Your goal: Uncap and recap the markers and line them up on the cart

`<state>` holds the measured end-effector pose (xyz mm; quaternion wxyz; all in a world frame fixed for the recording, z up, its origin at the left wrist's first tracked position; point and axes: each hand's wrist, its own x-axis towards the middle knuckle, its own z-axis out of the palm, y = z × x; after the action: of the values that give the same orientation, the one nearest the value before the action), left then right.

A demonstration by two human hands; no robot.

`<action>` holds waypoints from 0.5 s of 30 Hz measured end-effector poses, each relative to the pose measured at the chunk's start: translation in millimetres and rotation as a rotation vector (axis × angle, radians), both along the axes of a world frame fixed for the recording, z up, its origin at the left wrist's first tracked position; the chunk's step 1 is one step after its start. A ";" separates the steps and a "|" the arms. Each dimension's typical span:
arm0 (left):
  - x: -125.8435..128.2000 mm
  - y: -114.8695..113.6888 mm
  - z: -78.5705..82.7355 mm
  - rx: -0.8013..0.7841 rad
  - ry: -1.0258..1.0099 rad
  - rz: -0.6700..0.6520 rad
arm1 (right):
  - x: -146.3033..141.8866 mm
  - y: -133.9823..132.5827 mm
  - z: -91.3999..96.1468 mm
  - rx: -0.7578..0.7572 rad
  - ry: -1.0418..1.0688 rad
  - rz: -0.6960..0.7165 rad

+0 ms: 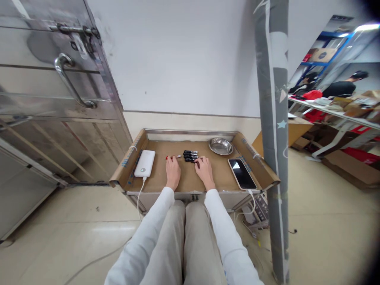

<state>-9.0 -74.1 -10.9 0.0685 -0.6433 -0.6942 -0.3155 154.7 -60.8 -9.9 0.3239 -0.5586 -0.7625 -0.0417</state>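
My left hand (173,171) is over the brown board, its fingers curled down on a red and white marker (179,156) that lies crosswise. Most of that marker is hidden under the fingertips. To its right, several black markers (190,154) lie side by side in a stack of rows. My right hand (204,170) is at the right end of the nearest row, with thumb and fingers closed around the end of a black marker (189,160). The exact grip of both hands is small and partly hidden.
The cardboard-lined table (160,182) has raised sides. A white power bank (145,163) with a cable lies left; a phone (242,174) with a cable lies right. A metal bowl (221,146) stands at the back right. A tall grey wrapped post (274,118) rises beside the table.
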 end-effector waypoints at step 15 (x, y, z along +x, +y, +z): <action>-1.3 -1.9 -5.1 -0.086 0.039 -0.403 | -0.2 0.2 -2.5 0.016 0.019 -0.007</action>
<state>-10.3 -75.9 -16.0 -0.0102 -0.7775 -0.5629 -0.2804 154.6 -60.6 -12.3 0.3355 -0.5588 -0.7572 -0.0437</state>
